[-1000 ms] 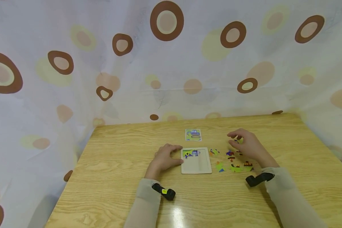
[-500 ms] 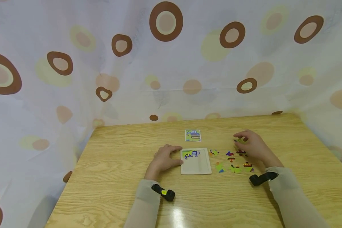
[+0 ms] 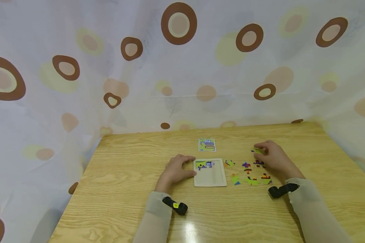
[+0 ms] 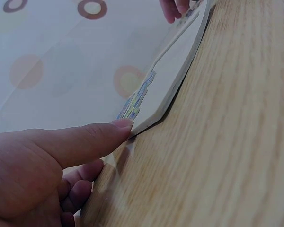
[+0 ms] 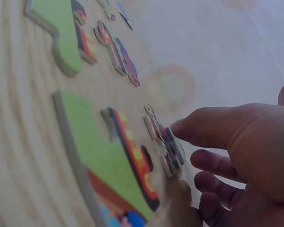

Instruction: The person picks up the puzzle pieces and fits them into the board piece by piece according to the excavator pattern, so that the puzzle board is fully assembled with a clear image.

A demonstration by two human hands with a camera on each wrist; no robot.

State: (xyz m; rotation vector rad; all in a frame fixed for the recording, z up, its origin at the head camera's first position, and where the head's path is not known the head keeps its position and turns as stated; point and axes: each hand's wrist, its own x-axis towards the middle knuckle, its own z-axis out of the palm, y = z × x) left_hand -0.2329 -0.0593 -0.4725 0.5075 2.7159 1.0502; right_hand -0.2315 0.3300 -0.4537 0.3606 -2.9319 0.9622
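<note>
In the head view my left hand (image 3: pixel 176 169) is at the left side of a pale wooden puzzle tray (image 3: pixel 210 184). Its thumb touches the tray's edge, and the index finger reaches the upper left corner. Joined blue and green puzzle pieces (image 3: pixel 204 164) lie along the tray's top. My right hand (image 3: pixel 275 158) is over the table at the right, thumb and index finger spread around a green puzzle piece (image 3: pixel 257 151). In the right wrist view the thumb tip overlaps the far pieces, and the other fingers curve loosely below it.
Several loose puzzle pieces lie right of the tray, among them a green and red piece (image 3: pixel 266 179) and a purple and red piece (image 3: pixel 247 167). Behind the tray lies a picture card (image 3: pixel 207 144) with an excavator. A dotted curtain (image 3: pixel 182 74) hangs behind the table.
My right hand has moved to the right and slightly toward me, its thumb and index finger coming around the back green piece. My left hand stays at the tray.
</note>
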